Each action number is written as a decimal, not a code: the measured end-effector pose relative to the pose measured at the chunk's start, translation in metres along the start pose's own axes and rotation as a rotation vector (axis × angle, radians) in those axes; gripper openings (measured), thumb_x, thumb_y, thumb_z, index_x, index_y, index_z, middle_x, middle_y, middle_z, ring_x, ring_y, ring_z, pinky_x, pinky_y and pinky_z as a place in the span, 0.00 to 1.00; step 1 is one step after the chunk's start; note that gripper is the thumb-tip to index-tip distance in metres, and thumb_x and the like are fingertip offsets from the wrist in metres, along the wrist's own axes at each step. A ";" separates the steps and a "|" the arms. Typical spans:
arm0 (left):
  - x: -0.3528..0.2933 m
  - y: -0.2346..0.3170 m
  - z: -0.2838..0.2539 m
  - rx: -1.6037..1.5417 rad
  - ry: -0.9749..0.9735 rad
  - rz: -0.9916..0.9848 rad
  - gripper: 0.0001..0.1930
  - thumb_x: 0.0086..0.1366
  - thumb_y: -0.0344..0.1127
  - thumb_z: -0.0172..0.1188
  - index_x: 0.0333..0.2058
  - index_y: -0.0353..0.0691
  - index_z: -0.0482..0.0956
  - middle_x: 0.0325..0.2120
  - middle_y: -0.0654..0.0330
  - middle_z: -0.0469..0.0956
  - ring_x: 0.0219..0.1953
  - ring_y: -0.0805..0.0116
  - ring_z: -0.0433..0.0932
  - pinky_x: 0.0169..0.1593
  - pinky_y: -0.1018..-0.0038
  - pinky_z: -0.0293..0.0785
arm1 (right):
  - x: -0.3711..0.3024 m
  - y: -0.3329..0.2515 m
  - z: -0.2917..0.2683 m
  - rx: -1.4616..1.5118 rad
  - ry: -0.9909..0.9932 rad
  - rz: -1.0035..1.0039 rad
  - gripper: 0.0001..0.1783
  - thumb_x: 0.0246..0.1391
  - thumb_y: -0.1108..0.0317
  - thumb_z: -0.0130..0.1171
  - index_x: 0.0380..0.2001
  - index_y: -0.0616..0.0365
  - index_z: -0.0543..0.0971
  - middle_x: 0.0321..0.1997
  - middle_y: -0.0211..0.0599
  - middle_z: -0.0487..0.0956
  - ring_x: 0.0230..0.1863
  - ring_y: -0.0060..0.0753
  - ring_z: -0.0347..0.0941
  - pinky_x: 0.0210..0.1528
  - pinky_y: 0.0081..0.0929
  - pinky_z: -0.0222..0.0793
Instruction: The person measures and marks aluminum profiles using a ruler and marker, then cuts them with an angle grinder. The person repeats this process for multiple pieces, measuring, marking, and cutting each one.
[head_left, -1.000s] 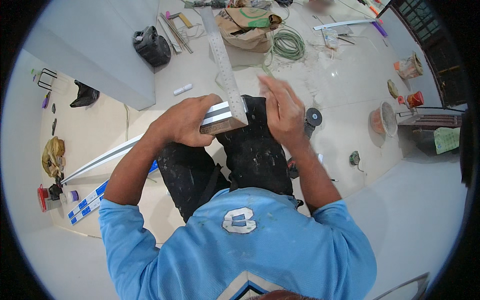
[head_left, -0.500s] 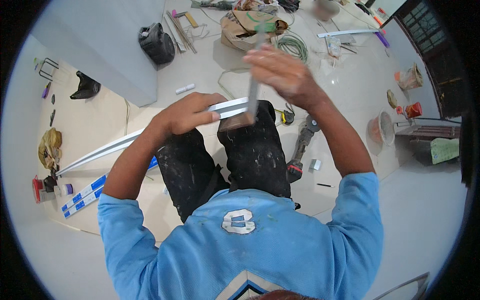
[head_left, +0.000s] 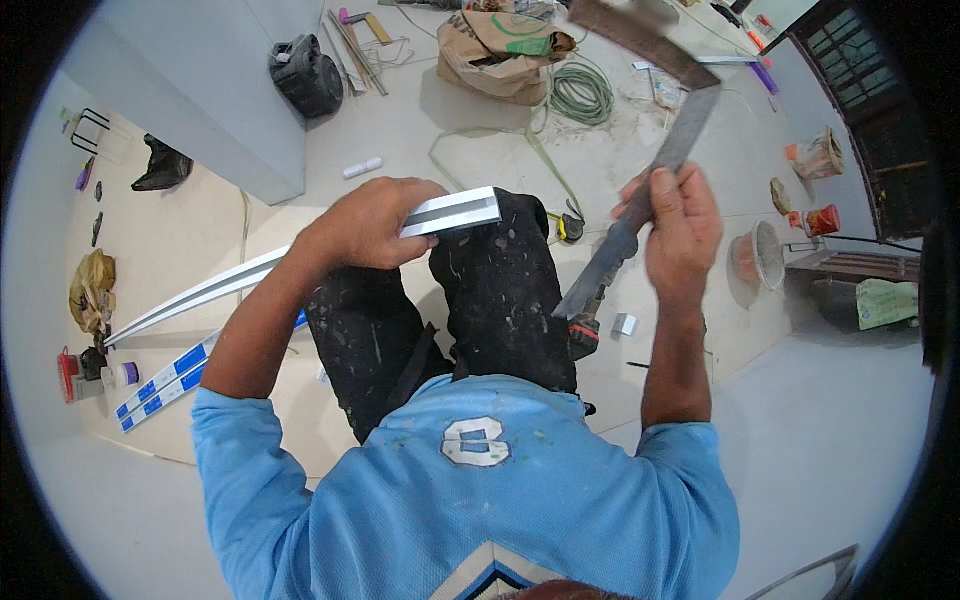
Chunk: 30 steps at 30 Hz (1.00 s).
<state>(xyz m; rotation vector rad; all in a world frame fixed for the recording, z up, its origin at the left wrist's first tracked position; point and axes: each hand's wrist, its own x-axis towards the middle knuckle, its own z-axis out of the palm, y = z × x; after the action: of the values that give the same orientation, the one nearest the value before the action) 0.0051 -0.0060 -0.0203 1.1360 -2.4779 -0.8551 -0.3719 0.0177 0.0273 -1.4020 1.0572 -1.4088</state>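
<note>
Metal channel (head_left: 462, 210): you've got one, pinched in your left grip (head_left: 368, 222); right grip's (head_left: 685, 228) holding one square (head_left: 692, 122); two blue-white strips (head_left: 165, 377) lie left.

a gap lay between the near end of the pale metal strip (head_left: 455, 212), gripped in the left hand (head_left: 375, 218), and the steel square (head_left: 690, 125) held in the right hand (head_left: 685, 228); a hand could pass there, above the tape measure (head_left: 570, 228) on the floor. the square slanted over the power tool (head_left: 586, 335), obstructing reach from above. farther ahead, the brown bag (head_left: 490, 62) and green coil (head_left: 585, 108) stood in the way.
</note>
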 end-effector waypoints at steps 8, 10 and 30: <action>-0.022 0.044 0.027 0.327 0.379 -0.361 0.37 0.49 0.51 0.89 0.47 0.37 0.76 0.36 0.50 0.84 0.40 0.49 0.88 0.43 0.56 0.83 | -0.057 0.024 0.093 0.057 -0.223 0.362 0.14 0.83 0.61 0.55 0.47 0.61 0.79 0.35 0.35 0.86 0.31 0.21 0.84 0.35 0.27 0.84; -0.030 0.049 0.039 0.315 0.512 -0.426 0.44 0.45 0.56 0.93 0.49 0.40 0.72 0.35 0.51 0.82 0.37 0.52 0.87 0.40 0.58 0.83 | -0.062 0.033 0.106 0.049 -0.248 0.364 0.13 0.83 0.60 0.57 0.47 0.60 0.80 0.34 0.33 0.86 0.30 0.18 0.82 0.33 0.21 0.81; -0.014 0.017 0.028 0.240 0.755 -0.255 0.71 0.38 0.48 0.95 0.80 0.42 0.61 0.71 0.43 0.69 0.63 0.47 0.79 0.61 0.58 0.83 | -0.061 0.056 0.114 -0.025 -0.296 0.349 0.13 0.83 0.61 0.56 0.47 0.61 0.81 0.35 0.32 0.85 0.31 0.18 0.81 0.33 0.23 0.81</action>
<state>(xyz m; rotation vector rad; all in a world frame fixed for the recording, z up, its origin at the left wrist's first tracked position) -0.0093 0.0244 -0.0321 1.5235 -1.8519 -0.1138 -0.2572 0.0620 -0.0416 -1.3186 1.0642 -0.9093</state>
